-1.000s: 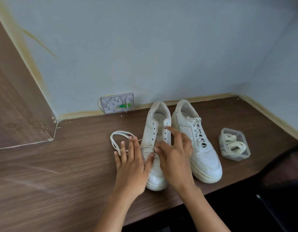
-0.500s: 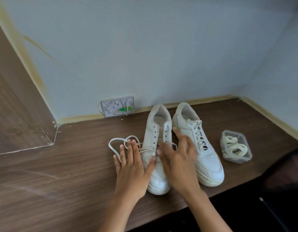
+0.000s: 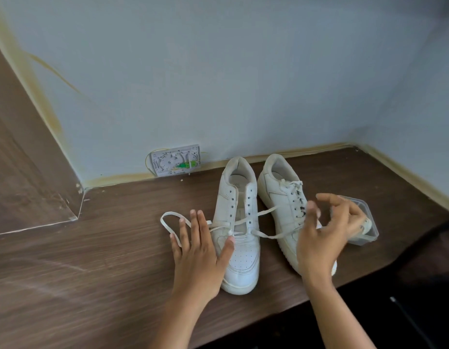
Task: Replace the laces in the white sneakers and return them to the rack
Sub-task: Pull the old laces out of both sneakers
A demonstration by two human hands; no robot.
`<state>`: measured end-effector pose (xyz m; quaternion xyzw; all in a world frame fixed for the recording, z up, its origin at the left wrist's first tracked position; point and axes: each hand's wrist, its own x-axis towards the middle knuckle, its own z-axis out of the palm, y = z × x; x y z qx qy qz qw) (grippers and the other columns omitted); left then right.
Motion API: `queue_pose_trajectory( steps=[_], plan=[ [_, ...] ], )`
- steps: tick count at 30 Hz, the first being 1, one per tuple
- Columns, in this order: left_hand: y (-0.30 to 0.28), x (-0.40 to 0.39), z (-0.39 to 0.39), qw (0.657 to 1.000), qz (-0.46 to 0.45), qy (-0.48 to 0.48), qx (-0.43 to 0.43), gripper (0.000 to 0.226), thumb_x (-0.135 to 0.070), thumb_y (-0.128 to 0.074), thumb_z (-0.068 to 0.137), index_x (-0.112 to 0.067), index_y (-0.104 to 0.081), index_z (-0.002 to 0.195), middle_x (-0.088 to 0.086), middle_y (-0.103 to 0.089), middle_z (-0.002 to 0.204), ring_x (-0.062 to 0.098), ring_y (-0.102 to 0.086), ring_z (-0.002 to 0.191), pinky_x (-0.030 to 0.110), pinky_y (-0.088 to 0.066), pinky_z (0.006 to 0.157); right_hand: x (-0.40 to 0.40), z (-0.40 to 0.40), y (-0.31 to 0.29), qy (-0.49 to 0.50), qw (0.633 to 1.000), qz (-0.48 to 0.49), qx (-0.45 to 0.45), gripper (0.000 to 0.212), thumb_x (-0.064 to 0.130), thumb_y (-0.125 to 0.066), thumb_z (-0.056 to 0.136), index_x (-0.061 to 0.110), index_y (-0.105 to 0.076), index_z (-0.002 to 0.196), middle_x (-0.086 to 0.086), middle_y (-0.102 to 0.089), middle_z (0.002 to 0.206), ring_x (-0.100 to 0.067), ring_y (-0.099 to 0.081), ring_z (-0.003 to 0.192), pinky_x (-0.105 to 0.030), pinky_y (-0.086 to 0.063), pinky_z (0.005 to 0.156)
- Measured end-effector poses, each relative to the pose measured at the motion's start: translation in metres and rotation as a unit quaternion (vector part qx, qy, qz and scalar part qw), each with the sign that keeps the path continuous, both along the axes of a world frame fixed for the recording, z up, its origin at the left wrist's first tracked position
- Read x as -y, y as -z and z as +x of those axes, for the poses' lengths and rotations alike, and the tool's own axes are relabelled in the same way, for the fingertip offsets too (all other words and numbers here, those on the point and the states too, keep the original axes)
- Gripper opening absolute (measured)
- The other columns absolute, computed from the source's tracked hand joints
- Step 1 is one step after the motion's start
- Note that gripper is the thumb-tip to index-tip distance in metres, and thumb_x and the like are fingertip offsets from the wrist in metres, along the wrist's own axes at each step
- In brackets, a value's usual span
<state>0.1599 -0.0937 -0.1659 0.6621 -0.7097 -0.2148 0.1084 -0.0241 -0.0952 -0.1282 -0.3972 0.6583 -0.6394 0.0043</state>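
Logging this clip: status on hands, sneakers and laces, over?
Left hand flat, steadying left sneaker. Right hand open, empty, above right sneaker. Lace only through lowest eyelets, ends loose. Nothing blocking.

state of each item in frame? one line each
left sneaker: upright, lace through lowest eyelets only
lace: ends loose
right sneaker: upright, fully laced
plastic container: open, holds laces
left hand: flat, steadying left sneaker
right hand: fingers spread, holding nothing
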Motion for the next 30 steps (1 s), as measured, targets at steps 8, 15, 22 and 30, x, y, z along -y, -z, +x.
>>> queue_pose_trajectory(
  steps=[8,15,22,30],
  plan=[
    [0.000,0.003,0.002,1.000,0.002,-0.006,-0.008,0.102,-0.082,0.018,0.059,-0.021,0.040,0.138,-0.001,0.041,0.151,0.022,0.035,0.142,0.045,0.018,0.118,-0.002,0.048,0.032,-0.227,0.913,0.208,-0.269,0.013,0.034,-0.062,0.094,0.033,-0.069,0.104,-0.001,-0.030,0.149,-0.033,-0.019,0.137,-0.055,-0.029,0.108],
    [0.000,0.005,0.003,1.000,-0.003,-0.006,-0.016,0.119,-0.092,0.023,0.051,-0.020,0.036,0.144,0.000,0.038,0.154,0.023,0.035,0.142,0.045,0.018,0.117,0.002,0.030,0.012,-0.155,0.980,0.081,-0.091,0.024,0.006,-0.070,0.086,0.029,-0.069,0.082,0.006,-0.041,0.133,-0.012,-0.027,0.121,-0.015,-0.037,0.094],
    [0.001,0.006,0.002,1.000,-0.015,0.001,-0.017,0.103,-0.082,0.011,0.063,-0.023,0.035,0.145,0.000,0.039,0.153,0.022,0.035,0.142,0.046,0.018,0.118,0.005,0.009,0.012,-0.014,0.998,0.011,0.064,0.008,0.010,-0.064,0.092,0.018,-0.066,0.094,0.016,-0.039,0.114,-0.025,-0.041,0.121,-0.020,-0.042,0.096],
    [0.000,0.004,0.001,0.995,-0.085,0.033,-0.040,0.074,-0.074,-0.001,0.075,-0.056,0.033,0.138,-0.005,0.036,0.155,0.022,0.031,0.145,0.045,0.020,0.114,0.000,0.035,0.020,-0.211,0.921,0.169,-0.280,0.020,0.029,-0.071,0.088,0.036,-0.070,0.106,0.000,-0.033,0.148,-0.026,-0.018,0.137,-0.040,-0.038,0.103]
  ],
)
